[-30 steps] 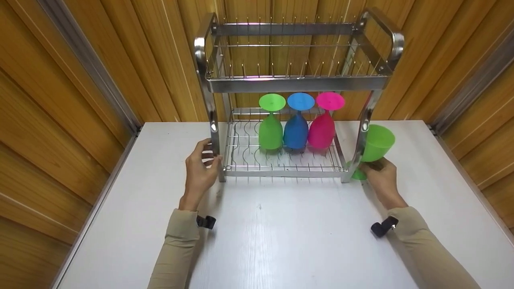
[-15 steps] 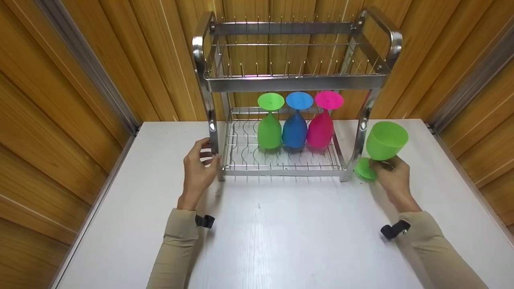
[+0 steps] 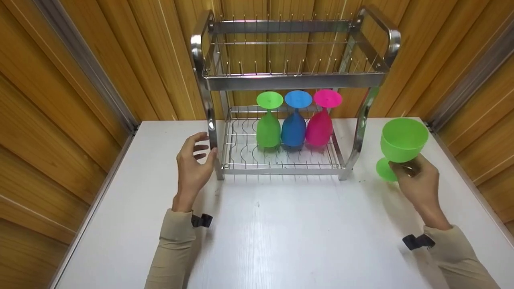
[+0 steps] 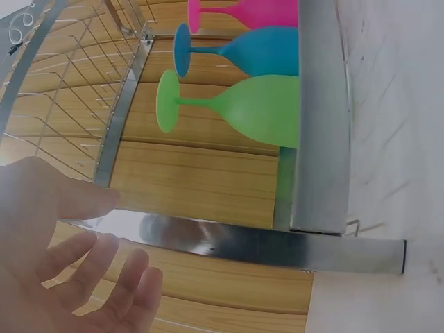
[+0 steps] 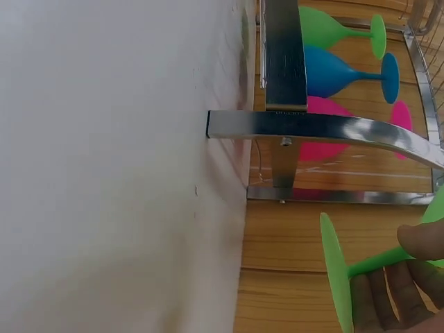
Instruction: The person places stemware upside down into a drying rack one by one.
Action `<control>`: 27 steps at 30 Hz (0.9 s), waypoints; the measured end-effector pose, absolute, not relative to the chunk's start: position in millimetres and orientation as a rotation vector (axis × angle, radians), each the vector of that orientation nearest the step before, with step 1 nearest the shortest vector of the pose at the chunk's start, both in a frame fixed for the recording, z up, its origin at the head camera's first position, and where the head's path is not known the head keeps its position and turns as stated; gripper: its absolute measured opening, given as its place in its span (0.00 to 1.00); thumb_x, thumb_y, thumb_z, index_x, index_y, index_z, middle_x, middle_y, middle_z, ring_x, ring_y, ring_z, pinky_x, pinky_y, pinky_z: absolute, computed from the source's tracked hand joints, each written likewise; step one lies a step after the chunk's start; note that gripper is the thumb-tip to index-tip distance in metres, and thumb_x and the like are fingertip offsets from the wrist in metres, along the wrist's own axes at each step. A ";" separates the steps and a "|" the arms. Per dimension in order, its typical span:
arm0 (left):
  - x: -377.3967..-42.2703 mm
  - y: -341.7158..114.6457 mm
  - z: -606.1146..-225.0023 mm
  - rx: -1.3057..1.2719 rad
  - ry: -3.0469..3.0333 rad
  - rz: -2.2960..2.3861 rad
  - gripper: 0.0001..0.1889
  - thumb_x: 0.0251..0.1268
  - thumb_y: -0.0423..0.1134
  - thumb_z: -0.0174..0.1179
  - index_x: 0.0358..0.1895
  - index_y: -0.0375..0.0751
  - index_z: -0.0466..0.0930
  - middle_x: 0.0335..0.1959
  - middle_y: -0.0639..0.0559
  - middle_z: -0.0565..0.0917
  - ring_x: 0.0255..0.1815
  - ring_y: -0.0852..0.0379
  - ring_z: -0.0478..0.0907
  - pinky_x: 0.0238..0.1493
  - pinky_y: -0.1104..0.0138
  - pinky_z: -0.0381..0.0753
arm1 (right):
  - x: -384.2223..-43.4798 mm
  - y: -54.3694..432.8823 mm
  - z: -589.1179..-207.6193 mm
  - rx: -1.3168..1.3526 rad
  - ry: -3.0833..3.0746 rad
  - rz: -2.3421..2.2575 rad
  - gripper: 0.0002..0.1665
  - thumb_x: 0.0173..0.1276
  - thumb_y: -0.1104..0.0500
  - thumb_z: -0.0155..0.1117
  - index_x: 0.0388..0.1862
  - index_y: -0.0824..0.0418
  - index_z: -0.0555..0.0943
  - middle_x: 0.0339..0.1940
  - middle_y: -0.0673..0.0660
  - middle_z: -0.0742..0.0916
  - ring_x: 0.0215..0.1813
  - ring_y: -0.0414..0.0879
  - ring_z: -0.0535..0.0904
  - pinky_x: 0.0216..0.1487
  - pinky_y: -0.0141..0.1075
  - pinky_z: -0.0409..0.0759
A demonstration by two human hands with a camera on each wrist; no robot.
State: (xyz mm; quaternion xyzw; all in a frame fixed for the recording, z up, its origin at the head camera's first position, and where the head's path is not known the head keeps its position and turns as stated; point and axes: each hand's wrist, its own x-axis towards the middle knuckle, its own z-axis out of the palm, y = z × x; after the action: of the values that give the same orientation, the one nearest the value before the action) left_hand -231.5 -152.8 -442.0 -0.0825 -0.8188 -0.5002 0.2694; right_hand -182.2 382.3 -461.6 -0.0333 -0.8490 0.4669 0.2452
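A green plastic goblet (image 3: 403,140) is held by its stem in my right hand (image 3: 421,184), to the right of the rack. Its bowl faces up and its round foot (image 5: 336,274) shows in the right wrist view. My left hand (image 3: 192,168) is beside the left front leg (image 4: 222,239) of the metal dish rack (image 3: 297,82), fingers loosely bent and holding nothing. Whether its fingertips still touch the leg is hard to tell. Upside down on the rack's lower shelf stand a green goblet (image 3: 268,130), a blue goblet (image 3: 293,129) and a pink goblet (image 3: 319,128) in a row.
The rack's upper tier has upright wire prongs and curved side handles (image 3: 393,42). Left of the goblets, the lower wire shelf (image 3: 243,140) shows bare wires. The white table (image 3: 281,228) meets wood-panelled walls (image 3: 160,60) at the back and sides.
My right hand has moved right with the green goblet, away from the rack's right leg. My left hand has loosened and shifted slightly left from the left leg.
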 end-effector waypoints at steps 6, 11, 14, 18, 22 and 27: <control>-218.9 -138.2 -430.3 -0.333 -2.178 -1.357 0.25 0.67 0.29 0.72 0.67 0.34 0.78 0.59 0.40 0.85 0.54 0.42 0.87 0.53 0.50 0.92 | -168.4 375.0 -445.6 -0.039 -2.285 1.152 0.16 0.68 0.71 0.73 0.55 0.69 0.86 0.41 0.29 0.86 0.47 0.25 0.84 0.51 0.15 0.80; -209.1 -122.3 -423.6 -0.454 -2.169 -1.380 0.25 0.67 0.31 0.73 0.66 0.35 0.79 0.59 0.40 0.86 0.54 0.43 0.88 0.53 0.52 0.92 | -159.6 361.5 -433.5 0.061 -2.277 1.103 0.15 0.65 0.75 0.73 0.51 0.69 0.88 0.42 0.28 0.86 0.46 0.22 0.83 0.51 0.14 0.80; -203.1 -114.5 -420.6 -0.523 -2.161 -1.425 0.26 0.66 0.31 0.73 0.66 0.37 0.79 0.61 0.41 0.86 0.56 0.45 0.88 0.54 0.52 0.92 | -155.8 351.2 -427.1 0.155 -2.272 1.048 0.15 0.64 0.76 0.73 0.50 0.70 0.88 0.43 0.38 0.89 0.46 0.21 0.83 0.51 0.13 0.80; -195.0 -105.3 -417.0 -0.593 -2.172 -1.473 0.27 0.67 0.33 0.74 0.68 0.39 0.78 0.62 0.44 0.85 0.58 0.47 0.88 0.57 0.53 0.91 | -153.4 337.4 -419.8 0.283 -2.279 0.940 0.16 0.61 0.79 0.74 0.49 0.71 0.88 0.42 0.58 0.91 0.46 0.22 0.82 0.51 0.12 0.78; -189.3 -96.3 -415.7 -0.641 -2.214 -1.482 0.29 0.67 0.37 0.74 0.70 0.41 0.78 0.64 0.45 0.84 0.60 0.48 0.87 0.60 0.54 0.90 | -153.3 323.6 -415.0 0.363 -2.320 0.833 0.17 0.60 0.80 0.73 0.48 0.71 0.88 0.41 0.62 0.91 0.44 0.41 0.88 0.52 0.10 0.75; -185.4 -86.7 -418.3 -0.695 -2.254 -1.505 0.31 0.66 0.41 0.76 0.71 0.44 0.78 0.66 0.50 0.83 0.63 0.52 0.85 0.62 0.57 0.89 | -154.1 304.9 -414.8 0.427 -2.386 0.694 0.18 0.60 0.79 0.74 0.49 0.71 0.87 0.40 0.62 0.90 0.41 0.56 0.89 0.51 0.09 0.72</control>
State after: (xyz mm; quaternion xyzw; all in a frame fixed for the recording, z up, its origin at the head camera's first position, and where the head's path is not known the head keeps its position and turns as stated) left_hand -185.4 -86.7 -418.3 -0.2449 -0.7938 -0.5299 0.1710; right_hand -154.1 304.9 -414.8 0.1612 -0.9013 0.2621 0.3050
